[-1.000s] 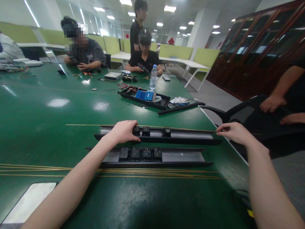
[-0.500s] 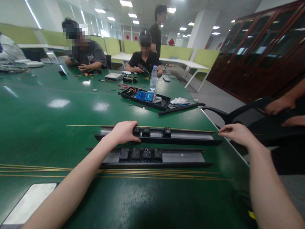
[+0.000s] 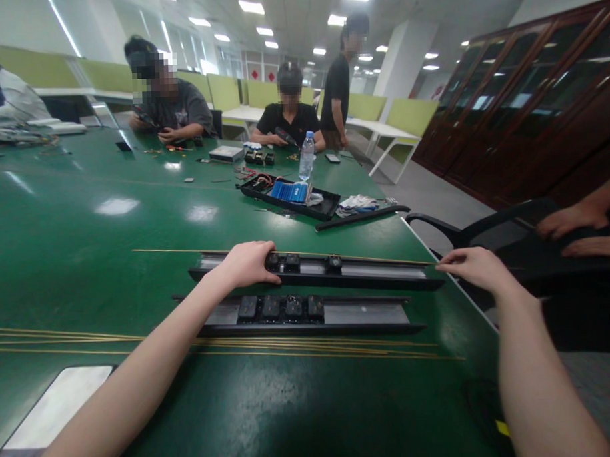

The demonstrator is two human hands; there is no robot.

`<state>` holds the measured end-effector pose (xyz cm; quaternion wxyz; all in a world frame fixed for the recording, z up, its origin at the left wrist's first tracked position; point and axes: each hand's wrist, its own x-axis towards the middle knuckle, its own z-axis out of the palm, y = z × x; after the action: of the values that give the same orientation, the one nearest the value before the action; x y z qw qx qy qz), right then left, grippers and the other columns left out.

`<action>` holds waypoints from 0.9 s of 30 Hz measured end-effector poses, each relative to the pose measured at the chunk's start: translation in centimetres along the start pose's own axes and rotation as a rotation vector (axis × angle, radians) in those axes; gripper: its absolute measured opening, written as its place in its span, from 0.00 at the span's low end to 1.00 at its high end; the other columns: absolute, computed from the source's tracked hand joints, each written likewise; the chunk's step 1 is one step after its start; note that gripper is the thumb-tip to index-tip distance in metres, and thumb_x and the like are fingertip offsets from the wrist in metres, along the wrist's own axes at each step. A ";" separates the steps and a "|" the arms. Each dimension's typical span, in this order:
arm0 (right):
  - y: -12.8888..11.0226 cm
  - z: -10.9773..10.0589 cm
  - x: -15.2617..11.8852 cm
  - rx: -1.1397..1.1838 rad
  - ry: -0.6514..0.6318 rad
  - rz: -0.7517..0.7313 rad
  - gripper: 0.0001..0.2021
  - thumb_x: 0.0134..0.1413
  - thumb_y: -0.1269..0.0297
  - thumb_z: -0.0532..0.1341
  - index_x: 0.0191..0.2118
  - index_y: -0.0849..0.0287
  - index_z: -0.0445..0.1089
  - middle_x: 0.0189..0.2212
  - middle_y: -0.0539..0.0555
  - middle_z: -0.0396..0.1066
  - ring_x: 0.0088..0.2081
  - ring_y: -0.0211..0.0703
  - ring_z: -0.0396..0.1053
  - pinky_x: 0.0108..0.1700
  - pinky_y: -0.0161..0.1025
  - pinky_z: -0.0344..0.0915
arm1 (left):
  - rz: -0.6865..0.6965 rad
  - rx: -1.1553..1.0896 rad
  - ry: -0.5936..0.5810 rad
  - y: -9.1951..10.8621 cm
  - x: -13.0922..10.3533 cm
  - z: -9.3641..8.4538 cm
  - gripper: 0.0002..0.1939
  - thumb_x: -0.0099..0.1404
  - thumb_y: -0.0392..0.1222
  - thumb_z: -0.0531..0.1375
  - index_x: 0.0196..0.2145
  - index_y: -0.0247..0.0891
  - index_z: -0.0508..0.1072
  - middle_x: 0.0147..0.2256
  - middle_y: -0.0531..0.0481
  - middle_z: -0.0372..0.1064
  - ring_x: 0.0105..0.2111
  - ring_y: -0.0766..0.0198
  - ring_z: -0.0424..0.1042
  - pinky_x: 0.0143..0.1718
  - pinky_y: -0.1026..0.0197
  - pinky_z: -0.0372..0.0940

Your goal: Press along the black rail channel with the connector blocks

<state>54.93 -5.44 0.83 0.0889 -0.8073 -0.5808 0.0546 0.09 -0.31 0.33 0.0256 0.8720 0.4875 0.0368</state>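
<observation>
Two hands work the far rail (image 3: 336,271): left hand (image 3: 249,264) clamps it steady at nine o'clock, right hand (image 3: 474,268) pinches the brass rod (image 3: 376,259) at three o'clock, aligning it

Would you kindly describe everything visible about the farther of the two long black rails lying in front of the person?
The farther rail is a long, narrow black channel with a silvery, metallic-looking floor, lying flat on the green table, parallel to the nearer rail. Three small black blocks sit in it left of centre. The left hand rests over it beside the blocks; the right hand pinches a thin brass-coloured rod along its far edge at its right end.
</observation>
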 end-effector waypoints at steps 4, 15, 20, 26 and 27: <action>0.2 0.1 0.0 -0.007 0.012 0.005 0.19 0.39 0.42 0.67 0.32 0.52 0.80 0.31 0.54 0.79 0.34 0.49 0.74 0.35 0.40 0.64 | 0.005 -0.003 0.003 0.0 -0.1 -0.1 0.34 0.52 0.65 0.66 0.49 0.40 0.71 0.47 0.42 0.77 0.46 0.45 0.75 0.43 0.53 0.67; 0.2 -0.3 -0.5 0.014 0.010 0.046 0.22 0.39 0.39 0.68 0.33 0.53 0.80 0.32 0.54 0.80 0.35 0.50 0.74 0.35 0.41 0.66 | -0.002 -0.003 -0.005 0.1 -0.2 -0.3 0.36 0.52 0.65 0.66 0.51 0.39 0.71 0.48 0.41 0.76 0.47 0.45 0.76 0.44 0.53 0.68; 0.6 -0.1 -0.3 0.053 0.025 0.006 0.14 0.41 0.50 0.68 0.32 0.54 0.80 0.33 0.55 0.80 0.35 0.49 0.74 0.36 0.42 0.66 | -0.003 -0.013 -0.010 0.1 -0.1 -0.2 0.35 0.52 0.66 0.66 0.51 0.40 0.71 0.48 0.41 0.76 0.47 0.45 0.75 0.44 0.53 0.68; 1.3 0.3 0.1 0.125 0.022 -0.033 0.12 0.43 0.57 0.65 0.33 0.56 0.80 0.33 0.57 0.80 0.35 0.51 0.75 0.38 0.43 0.68 | -0.015 -0.025 -0.018 0.1 -0.1 -0.2 0.36 0.51 0.66 0.66 0.51 0.41 0.71 0.49 0.41 0.76 0.47 0.45 0.75 0.45 0.52 0.67; 1.4 0.3 0.2 0.119 0.013 -0.038 0.12 0.43 0.59 0.64 0.33 0.56 0.81 0.33 0.56 0.80 0.36 0.51 0.75 0.40 0.43 0.68 | -0.016 -0.027 -0.016 0.1 -0.1 -0.3 0.36 0.51 0.66 0.66 0.51 0.41 0.71 0.49 0.41 0.76 0.47 0.45 0.75 0.45 0.53 0.67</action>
<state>56.25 -5.71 0.26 0.1415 -0.7896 -0.5914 0.0820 0.13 -0.49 0.59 0.0415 0.8679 0.4936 0.0359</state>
